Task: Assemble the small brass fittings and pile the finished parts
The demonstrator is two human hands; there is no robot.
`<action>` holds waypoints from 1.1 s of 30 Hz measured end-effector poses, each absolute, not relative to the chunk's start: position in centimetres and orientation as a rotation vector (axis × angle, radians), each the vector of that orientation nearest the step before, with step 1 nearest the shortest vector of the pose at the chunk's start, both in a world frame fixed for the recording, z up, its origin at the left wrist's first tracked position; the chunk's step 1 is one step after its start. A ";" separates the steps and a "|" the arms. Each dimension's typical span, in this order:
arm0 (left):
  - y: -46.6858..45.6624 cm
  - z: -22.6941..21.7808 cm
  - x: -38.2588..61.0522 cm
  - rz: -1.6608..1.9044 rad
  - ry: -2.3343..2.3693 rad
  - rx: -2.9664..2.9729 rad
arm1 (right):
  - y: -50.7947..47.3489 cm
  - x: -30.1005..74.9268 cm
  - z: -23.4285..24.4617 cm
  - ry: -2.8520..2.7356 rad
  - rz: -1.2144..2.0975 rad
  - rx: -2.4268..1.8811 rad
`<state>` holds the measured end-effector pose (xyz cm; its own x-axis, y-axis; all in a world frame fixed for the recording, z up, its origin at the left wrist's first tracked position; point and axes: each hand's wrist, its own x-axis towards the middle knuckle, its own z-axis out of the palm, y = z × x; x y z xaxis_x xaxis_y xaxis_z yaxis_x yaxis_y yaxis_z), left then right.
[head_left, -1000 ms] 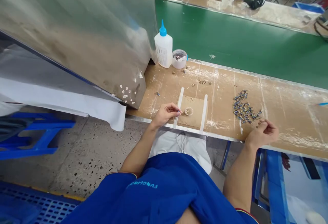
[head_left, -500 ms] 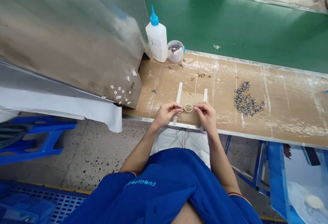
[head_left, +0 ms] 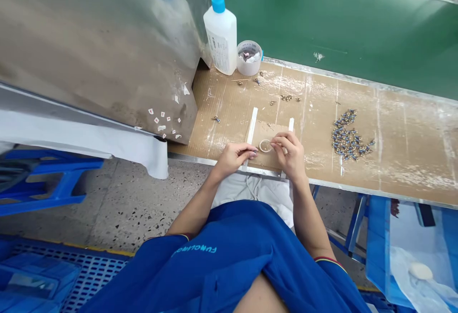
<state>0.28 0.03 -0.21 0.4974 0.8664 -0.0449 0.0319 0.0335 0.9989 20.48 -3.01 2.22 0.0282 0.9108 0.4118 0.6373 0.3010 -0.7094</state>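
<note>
A small round, clear-rimmed dish lies on a cardboard pad between my hands. Left of it, my left hand is closed in a pinch; whatever sits between thumb and forefinger is too small to name. At the dish's right edge my right hand is also pinched, and its fingertips hide what they hold, if anything. White tape strips run along the pad's sides. Tiny metal bits lie on the pad beyond the dish.
To the right is a pile of small blue-and-gold metal pieces. Several similar pieces lie farther back. A white bottle with a blue nozzle stands beside a small tub. A metal housing borders the left; a green belt runs behind.
My right hand has shifted slightly inward over the dish's right edge, its fingers more curled. The left hand stays pinched in nearly the same place. The camera view has tilted down a little.
</note>
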 end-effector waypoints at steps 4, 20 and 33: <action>0.1 -0.1 0.5 0.765 0.846 1.480 | -3.4 20.4 2.1 -1.595 0.521 -1.389; 0.3 0.6 0.4 0.681 0.851 1.547 | -4.9 18.5 2.5 -1.274 0.690 -1.483; 0.2 0.5 0.4 0.689 0.838 1.587 | -4.9 18.4 3.0 -1.445 0.589 -1.470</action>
